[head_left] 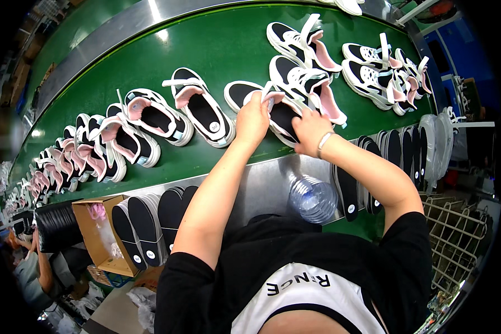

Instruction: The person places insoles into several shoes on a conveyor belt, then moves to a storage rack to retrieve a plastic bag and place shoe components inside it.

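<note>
A black and white sneaker [238, 92] with pink lining lies on the green work surface in front of me. My left hand [253, 121] is closed on its side and tongue, thumb up near the opening. At the heel end, my right hand [313, 132] grips the collar with bent fingers, partly inside the shoe. A black insole [284, 118] shows in the opening between my hands; its heel part is hidden by the right hand. Just left sits another sneaker [205, 111] with a black insole in it. One more sneaker [295, 75] stands close by on the right.
A long row of similar sneakers [114, 139] runs off to the left; more sneakers [373, 78] stand far right. Black insoles are stacked along the near edge, left [145, 228] and right [392, 150]. A clear plastic bottle [313, 199] and a cardboard box [103, 236] are near my body.
</note>
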`<control>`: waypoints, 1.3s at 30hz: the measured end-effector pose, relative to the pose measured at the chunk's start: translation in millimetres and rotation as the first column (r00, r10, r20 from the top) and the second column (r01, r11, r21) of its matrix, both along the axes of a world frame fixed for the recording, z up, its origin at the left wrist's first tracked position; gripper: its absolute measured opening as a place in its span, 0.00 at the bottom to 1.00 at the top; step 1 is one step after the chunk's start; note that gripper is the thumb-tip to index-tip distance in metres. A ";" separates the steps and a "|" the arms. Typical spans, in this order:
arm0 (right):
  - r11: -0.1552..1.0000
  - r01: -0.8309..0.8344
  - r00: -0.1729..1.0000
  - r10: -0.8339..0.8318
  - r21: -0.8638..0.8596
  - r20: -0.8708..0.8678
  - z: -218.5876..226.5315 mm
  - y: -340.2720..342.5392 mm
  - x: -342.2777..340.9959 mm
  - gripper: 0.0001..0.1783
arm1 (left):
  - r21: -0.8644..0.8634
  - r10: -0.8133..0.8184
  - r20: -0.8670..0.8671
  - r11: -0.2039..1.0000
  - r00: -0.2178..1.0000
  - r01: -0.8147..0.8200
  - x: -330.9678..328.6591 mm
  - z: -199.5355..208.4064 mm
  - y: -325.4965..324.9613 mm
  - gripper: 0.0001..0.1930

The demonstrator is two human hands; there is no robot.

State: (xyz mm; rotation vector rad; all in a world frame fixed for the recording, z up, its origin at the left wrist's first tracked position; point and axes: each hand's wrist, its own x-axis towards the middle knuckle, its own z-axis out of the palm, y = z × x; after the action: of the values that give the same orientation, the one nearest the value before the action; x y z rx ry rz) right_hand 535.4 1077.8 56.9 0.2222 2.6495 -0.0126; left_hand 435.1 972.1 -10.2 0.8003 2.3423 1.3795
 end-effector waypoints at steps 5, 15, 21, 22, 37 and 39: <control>1.000 -0.009 0.994 0.011 -0.026 0.105 26.7 7.5 -3.0 0.15 | 0.001 0.033 0.004 0.999 0.999 -0.033 -5.0 -10.3 -4.5 0.08; 0.977 -0.211 0.977 0.211 0.004 -0.012 -74.5 -1.2 -38.7 0.10 | 0.079 0.120 0.187 0.988 0.975 -0.136 6.4 -11.3 -15.1 0.10; 0.993 -0.090 0.996 0.091 -0.081 0.009 -71.3 7.8 -41.3 0.12 | 0.001 0.102 0.102 0.995 0.989 -0.103 8.6 -8.9 -0.1 0.12; 0.987 -0.116 0.981 0.132 -0.113 0.139 -66.6 6.0 -47.9 0.13 | 0.028 0.079 0.034 0.996 0.996 -0.080 6.2 -17.4 -0.3 0.13; 0.931 -0.364 0.911 0.353 0.012 0.214 -52.5 5.6 -48.0 0.12 | 0.026 0.102 0.141 0.994 0.985 -0.107 5.6 12.2 -5.6 0.13; 0.966 -0.250 0.942 0.259 -0.068 0.212 -42.1 3.4 -41.6 0.11 | 0.056 0.106 0.161 0.992 0.981 -0.116 6.8 9.4 -10.6 0.13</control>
State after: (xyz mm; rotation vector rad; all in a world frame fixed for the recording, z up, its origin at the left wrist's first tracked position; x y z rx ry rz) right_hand 493.8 1081.2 14.8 -0.1284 2.4345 0.0410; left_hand 442.0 961.5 -0.7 0.5621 2.2602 1.5135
